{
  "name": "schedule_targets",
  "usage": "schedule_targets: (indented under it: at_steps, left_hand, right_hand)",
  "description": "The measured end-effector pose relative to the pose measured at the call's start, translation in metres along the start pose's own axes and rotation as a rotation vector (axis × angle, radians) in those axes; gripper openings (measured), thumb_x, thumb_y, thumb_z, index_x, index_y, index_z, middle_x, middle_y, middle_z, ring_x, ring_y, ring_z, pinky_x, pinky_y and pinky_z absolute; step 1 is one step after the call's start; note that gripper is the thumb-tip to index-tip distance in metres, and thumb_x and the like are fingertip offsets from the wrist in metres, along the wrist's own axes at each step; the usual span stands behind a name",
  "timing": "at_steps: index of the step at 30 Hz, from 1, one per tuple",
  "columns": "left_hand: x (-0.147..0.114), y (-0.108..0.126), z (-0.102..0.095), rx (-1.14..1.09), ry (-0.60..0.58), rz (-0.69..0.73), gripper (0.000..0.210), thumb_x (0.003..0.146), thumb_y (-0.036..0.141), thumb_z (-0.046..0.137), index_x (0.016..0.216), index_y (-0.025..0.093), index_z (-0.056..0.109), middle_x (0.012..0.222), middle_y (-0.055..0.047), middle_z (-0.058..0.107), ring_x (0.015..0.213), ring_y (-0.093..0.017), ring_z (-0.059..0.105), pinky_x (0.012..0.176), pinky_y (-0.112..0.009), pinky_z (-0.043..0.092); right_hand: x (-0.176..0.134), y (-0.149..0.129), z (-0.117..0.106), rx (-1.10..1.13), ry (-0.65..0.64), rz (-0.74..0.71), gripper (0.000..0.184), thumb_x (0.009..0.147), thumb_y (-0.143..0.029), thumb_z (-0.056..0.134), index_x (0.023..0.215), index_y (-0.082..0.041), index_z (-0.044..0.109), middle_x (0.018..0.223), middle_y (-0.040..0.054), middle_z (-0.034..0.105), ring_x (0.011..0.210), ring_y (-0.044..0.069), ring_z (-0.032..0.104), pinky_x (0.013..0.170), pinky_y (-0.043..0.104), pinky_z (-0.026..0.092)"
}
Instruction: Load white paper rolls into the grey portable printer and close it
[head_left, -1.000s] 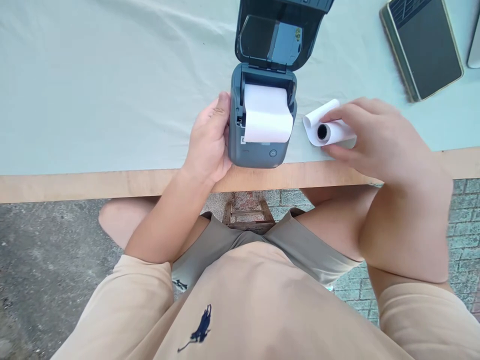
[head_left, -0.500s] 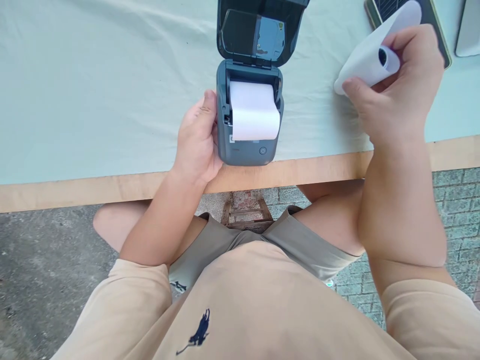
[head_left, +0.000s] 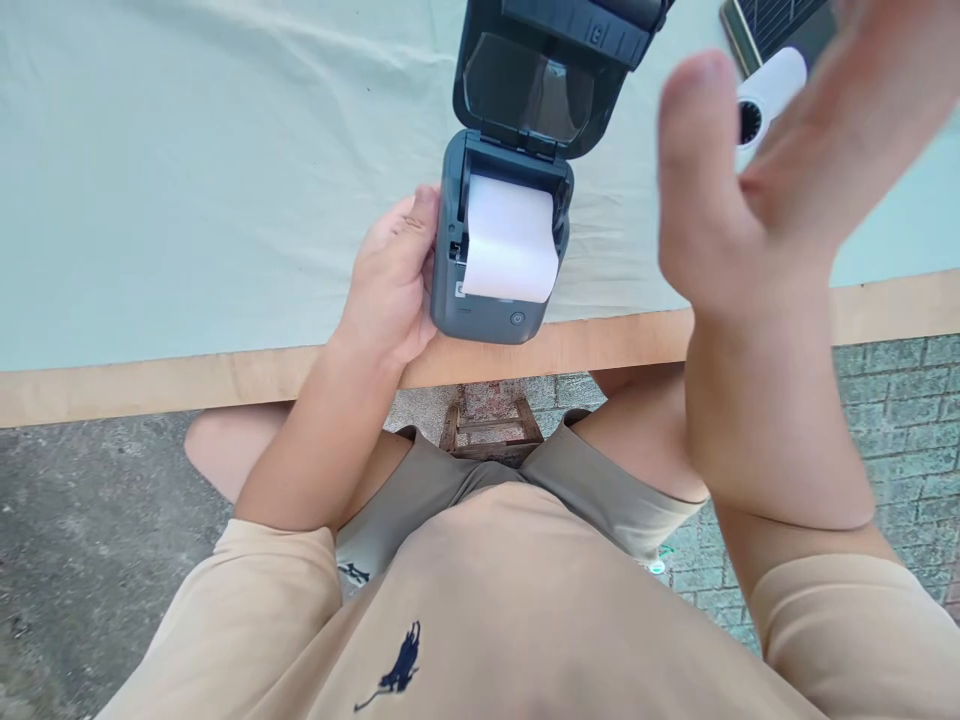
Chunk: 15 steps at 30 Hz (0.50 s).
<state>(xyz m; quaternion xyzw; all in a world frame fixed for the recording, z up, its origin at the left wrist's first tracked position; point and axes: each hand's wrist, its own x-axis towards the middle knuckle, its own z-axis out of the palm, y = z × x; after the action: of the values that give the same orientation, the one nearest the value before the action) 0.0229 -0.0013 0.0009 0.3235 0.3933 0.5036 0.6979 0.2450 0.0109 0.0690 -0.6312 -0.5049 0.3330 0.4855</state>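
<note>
My left hand [head_left: 397, 270] grips the left side of a small dark blue-grey label printer [head_left: 487, 322] above the table's front edge. Its lid [head_left: 544, 85] stands flipped up. Inside sits a roll of white paper [head_left: 514, 235], its loose end hanging over the front, just above the power button. My right hand [head_left: 757, 190] is raised on the right, close to the camera, thumb and fingers spread and holding nothing. Behind it, partly hidden, lies another white paper roll [head_left: 780, 80] with a dark core.
A pale green cloth [head_left: 187, 180] covers the table, which has a bare wooden front edge [head_left: 150, 385]. At the back right a dark gridded object [head_left: 772, 25] is partly covered by my hand. Below the table stands a wooden stool [head_left: 491, 430].
My right hand has let go of the white paper roll and lifted toward the camera, opening. The printer has shifted slightly and tilted, with its lid further to the right.
</note>
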Motion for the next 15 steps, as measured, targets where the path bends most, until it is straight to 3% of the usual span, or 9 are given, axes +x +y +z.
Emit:
schedule_targets:
  at_steps: [2,4,7,11,15]
  left_hand:
    - [0.000,0.001,0.000,0.007,-0.020,-0.001,0.032,0.093,0.049,0.053,0.095,0.021,0.069,0.091,-0.005,0.072,0.112,-0.026,0.066,0.091,-0.037,0.058]
    - [-0.001,0.002,0.000,0.009,-0.017,0.002,0.032,0.094,0.048,0.051,0.096,0.021,0.069,0.090,-0.005,0.072,0.116,-0.027,0.064,0.094,-0.037,0.057]
    - [-0.002,0.002,-0.002,-0.007,-0.011,-0.017,0.034,0.095,0.047,0.049,0.097,0.020,0.069,0.091,-0.006,0.072,0.119,-0.027,0.062,0.098,-0.037,0.054]
    - [-0.003,0.002,-0.003,-0.053,-0.008,-0.028,0.031,0.095,0.046,0.050,0.096,0.021,0.068,0.096,-0.006,0.073,0.116,-0.028,0.063,0.099,-0.038,0.053]
    - [-0.004,0.006,0.000,-0.097,-0.026,-0.016,0.036,0.094,0.052,0.047,0.093,0.023,0.068,0.096,-0.005,0.074,0.118,-0.028,0.062,0.098,-0.039,0.054]
  right_hand:
    - [0.001,-0.007,0.013,-0.319,-0.111,-0.445,0.039,0.088,-0.049,0.056,0.127,-0.042,0.059,0.136,-0.0144,0.053,0.139,0.025,0.040,0.089,0.031,0.047]
    - [0.003,-0.012,0.024,-0.518,-0.198,-0.660,0.039,0.096,-0.043,0.043,0.128,-0.028,0.059,0.130,-0.0014,0.059,0.125,0.023,0.054,0.100,0.036,0.046]
    - [0.001,-0.011,0.034,-0.426,-0.278,-0.692,0.033,0.096,-0.031,0.044,0.126,-0.026,0.055,0.127,0.0031,0.059,0.117,0.021,0.060,0.102,0.037,0.051]
    - [-0.010,-0.001,0.039,-0.256,-0.392,-0.749,0.029,0.095,-0.029,0.044,0.123,-0.030,0.052,0.127,0.0040,0.057,0.122,0.021,0.054,0.093,0.036,0.056]
    - [-0.014,0.008,0.042,-0.283,-0.480,-0.774,0.031,0.093,-0.036,0.050,0.123,-0.030,0.054,0.134,0.0068,0.051,0.128,0.023,0.050,0.105,0.042,0.050]
